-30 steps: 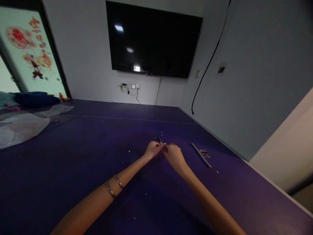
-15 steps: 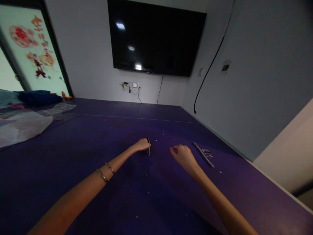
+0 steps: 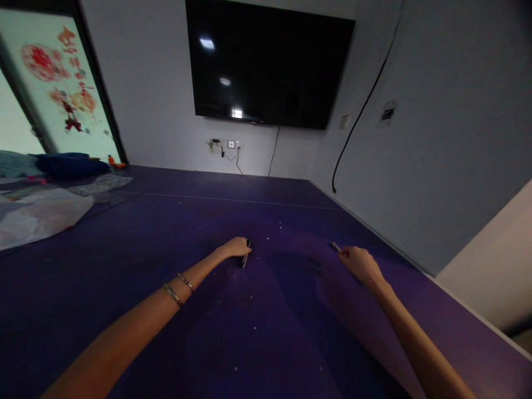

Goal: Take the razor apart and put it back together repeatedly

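Observation:
My left hand (image 3: pixel 236 247) is closed around a small dark object with a pale edge (image 3: pixel 244 259), just at the purple surface. The object stands tilted, its lower end poking out below my fingers; its exact kind is too small to make out. Further right, my right hand (image 3: pixel 362 266) has its fingers closed at a thin grey strip (image 3: pixel 336 247). Only the far end of the strip shows beyond my fingertips, and the rest is hidden by the hand.
White specks dot the purple surface (image 3: pixel 199 343). Clear plastic sheeting (image 3: pixel 45 213) and dark blue cloth (image 3: pixel 70 165) lie at the far left. A black cable (image 3: pixel 361 111) hangs along the right wall, and a television (image 3: pixel 270 61) is mounted ahead.
My right hand has moved right, from bare surface onto the grey strip, and now covers most of it and the small dark patch beside it. My left hand has shifted slightly left; its object leans more.

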### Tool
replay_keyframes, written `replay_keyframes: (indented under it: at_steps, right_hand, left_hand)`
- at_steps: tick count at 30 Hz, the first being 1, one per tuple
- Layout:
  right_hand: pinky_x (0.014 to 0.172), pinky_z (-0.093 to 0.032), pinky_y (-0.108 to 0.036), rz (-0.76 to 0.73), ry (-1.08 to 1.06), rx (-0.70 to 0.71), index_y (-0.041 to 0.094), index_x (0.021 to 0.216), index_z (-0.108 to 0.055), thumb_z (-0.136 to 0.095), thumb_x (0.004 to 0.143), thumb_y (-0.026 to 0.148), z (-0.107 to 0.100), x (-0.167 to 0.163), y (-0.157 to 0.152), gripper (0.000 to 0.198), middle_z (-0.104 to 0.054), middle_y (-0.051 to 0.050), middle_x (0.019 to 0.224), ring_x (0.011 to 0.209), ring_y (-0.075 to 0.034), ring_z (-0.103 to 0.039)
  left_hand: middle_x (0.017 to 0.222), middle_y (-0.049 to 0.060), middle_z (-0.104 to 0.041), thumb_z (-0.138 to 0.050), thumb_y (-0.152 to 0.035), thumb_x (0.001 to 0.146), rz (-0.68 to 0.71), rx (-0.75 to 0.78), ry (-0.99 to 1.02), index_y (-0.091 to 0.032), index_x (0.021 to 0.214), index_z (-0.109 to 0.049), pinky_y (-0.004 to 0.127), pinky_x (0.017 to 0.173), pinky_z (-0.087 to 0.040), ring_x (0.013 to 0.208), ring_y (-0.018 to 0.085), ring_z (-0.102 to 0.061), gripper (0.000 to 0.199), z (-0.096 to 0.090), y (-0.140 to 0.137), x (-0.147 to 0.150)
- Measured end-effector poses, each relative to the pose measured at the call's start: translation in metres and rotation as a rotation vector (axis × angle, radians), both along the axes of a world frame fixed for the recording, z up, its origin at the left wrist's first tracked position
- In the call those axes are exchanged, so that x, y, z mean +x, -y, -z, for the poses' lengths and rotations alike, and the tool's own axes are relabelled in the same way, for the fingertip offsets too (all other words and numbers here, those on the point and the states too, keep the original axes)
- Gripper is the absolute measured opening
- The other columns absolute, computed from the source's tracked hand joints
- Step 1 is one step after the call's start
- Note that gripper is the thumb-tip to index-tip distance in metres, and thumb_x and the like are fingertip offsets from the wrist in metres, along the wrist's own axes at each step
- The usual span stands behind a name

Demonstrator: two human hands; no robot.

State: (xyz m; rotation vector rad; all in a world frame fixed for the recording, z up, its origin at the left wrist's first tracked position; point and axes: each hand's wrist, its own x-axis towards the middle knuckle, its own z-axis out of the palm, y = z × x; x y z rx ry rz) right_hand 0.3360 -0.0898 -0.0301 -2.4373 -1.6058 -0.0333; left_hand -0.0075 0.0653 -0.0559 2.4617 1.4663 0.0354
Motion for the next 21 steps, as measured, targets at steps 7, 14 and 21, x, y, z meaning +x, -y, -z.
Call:
replay_keyframes:
  at_steps: [7,14,21]
  right_hand:
    - [0.058,-0.04,-0.029,-0.027,0.073,-0.142,0.019,0.089,-0.065,-0.042,0.081,0.043,0.011,0.033,0.001,0.033,-0.066,-0.012,0.088,0.081,-0.028,-0.063]
    - [0.058,-0.04,-0.028,-0.005,0.051,-0.19,0.019,0.091,-0.062,-0.044,0.079,0.052,0.03,0.053,-0.003,0.039,-0.066,-0.012,0.087,0.078,-0.026,-0.064]
    - [0.055,-0.037,-0.026,-0.024,0.039,-0.209,0.017,0.091,-0.06,-0.041,0.083,0.044,0.041,0.059,-0.009,0.034,-0.066,-0.012,0.087,0.076,-0.024,-0.064]
  left_hand:
    - [0.062,0.008,-0.064,-0.041,-0.044,0.081,0.023,-0.003,0.03,-0.013,0.065,-0.067,0.022,0.053,-0.037,0.057,0.014,-0.058,0.044,-0.004,0.012,-0.01]
    - [0.072,0.009,-0.065,-0.048,-0.05,0.076,-0.073,0.05,0.072,-0.016,0.068,-0.064,0.025,0.058,-0.04,0.067,0.019,-0.061,0.039,0.008,0.025,-0.014]
    - [0.077,0.01,-0.066,-0.048,-0.041,0.075,-0.138,0.075,0.063,-0.017,0.068,-0.063,0.028,0.062,-0.042,0.075,0.023,-0.063,0.029,0.011,0.03,-0.009]
